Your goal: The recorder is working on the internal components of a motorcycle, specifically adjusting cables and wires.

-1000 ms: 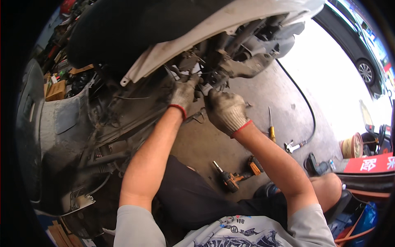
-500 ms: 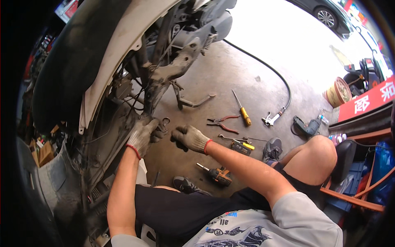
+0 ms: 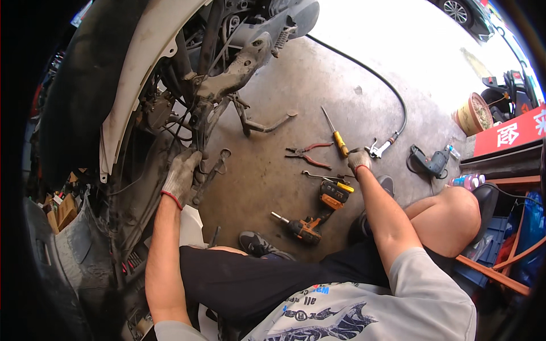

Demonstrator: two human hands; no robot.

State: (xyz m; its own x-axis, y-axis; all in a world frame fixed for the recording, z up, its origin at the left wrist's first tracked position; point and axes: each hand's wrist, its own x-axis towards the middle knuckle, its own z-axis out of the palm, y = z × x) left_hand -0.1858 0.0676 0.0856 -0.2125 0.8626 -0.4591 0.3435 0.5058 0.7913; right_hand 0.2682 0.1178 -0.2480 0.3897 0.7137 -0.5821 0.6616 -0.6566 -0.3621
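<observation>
My left hand [image 3: 183, 173], in a pale work glove with a red cuff, is closed at the lower frame of a partly stripped scooter [image 3: 227, 79]. What its fingers grip there is hidden. A dirty metal lever with a ringed end [image 3: 213, 173] lies just beside it. My right hand [image 3: 359, 159], gloved alike, is low over the floor at the handle end of a yellow screwdriver [image 3: 340, 142]. Its fingers point down and are mostly hidden, so a hold cannot be made out. Close by lie an air blow gun [image 3: 380, 149], red-handled pliers [image 3: 311, 154] and a wrench [image 3: 318, 175].
An orange and black cordless driver [image 3: 304, 229] lies near my shoe [image 3: 261, 245], with another cordless tool [image 3: 334, 194] beyond it. A black hose [image 3: 392, 85] curves over the floor. A grey-blue drill [image 3: 433, 166] and a plant pot [image 3: 475, 113] stand to the right.
My right hand has moved away from the scooter, rightward to the screwdriver and blow gun. My left hand stays at the frame. The view has shifted slightly.
</observation>
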